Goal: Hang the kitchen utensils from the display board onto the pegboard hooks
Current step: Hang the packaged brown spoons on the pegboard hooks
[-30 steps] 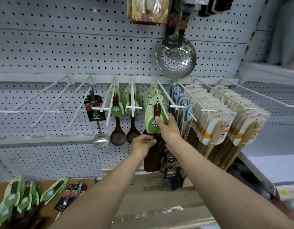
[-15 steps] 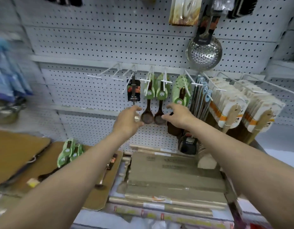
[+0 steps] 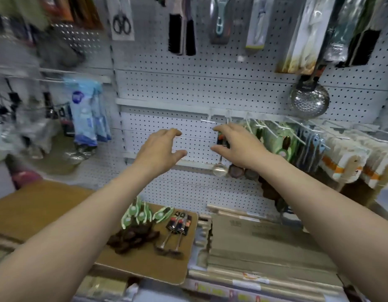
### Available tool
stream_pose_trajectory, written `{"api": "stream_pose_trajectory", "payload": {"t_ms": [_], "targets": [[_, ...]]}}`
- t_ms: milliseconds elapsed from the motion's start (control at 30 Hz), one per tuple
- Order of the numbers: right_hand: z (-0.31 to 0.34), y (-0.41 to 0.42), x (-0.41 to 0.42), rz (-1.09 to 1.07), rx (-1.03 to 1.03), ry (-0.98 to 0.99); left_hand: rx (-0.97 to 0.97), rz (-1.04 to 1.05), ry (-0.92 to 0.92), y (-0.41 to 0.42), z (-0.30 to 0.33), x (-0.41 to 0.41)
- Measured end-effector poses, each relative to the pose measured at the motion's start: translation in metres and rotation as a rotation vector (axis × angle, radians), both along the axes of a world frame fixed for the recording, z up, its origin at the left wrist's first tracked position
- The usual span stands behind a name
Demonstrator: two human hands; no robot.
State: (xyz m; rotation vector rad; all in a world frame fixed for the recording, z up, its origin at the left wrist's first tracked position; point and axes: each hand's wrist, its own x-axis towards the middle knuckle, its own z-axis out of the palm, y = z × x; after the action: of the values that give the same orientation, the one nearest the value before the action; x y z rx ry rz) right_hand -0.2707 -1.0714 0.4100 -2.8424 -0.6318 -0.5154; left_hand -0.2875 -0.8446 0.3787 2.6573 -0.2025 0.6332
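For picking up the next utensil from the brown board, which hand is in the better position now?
Probably the left hand. It is open, holds nothing, and hangs above the brown board where the green-carded spoons lie. The right hand, also empty, is farther right, in front of the hanging ladle.

display board (image 3: 57,205): brown, flat, low left | utensils (image 3: 145,225): green-carded dark spoons, metal ladles heaped on it | pegboard hooks (image 3: 208,121): white, some bare

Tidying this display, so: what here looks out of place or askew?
Nothing is damaged or spilled. The dark wooden spoons with green card tags lie in a loose, overlapping heap on the brown display board, beside the black-carded metal ladles, not yet hung.
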Motion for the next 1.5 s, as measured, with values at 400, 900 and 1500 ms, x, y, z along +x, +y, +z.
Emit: {"api": "stream_pose_trajectory", "payload": {"t_ms": [400, 900, 1500], "targets": [[-0.028, 0.175, -0.001, 0.016, 0.061, 0.081, 0.034, -0.007, 0.026, 0.164, -0.011, -0.01], [-0.203, 0.263, 0.168, -0.022, 0.093, 0.508, -0.124, 0.075, 0.43, 0.254, -0.175, 0.129], [-0.472, 0.298, 0.299, -0.487, 0.445, 1.113, -0.596, 0.321, 0.918, 0.287, -0.433, 0.296]]}}
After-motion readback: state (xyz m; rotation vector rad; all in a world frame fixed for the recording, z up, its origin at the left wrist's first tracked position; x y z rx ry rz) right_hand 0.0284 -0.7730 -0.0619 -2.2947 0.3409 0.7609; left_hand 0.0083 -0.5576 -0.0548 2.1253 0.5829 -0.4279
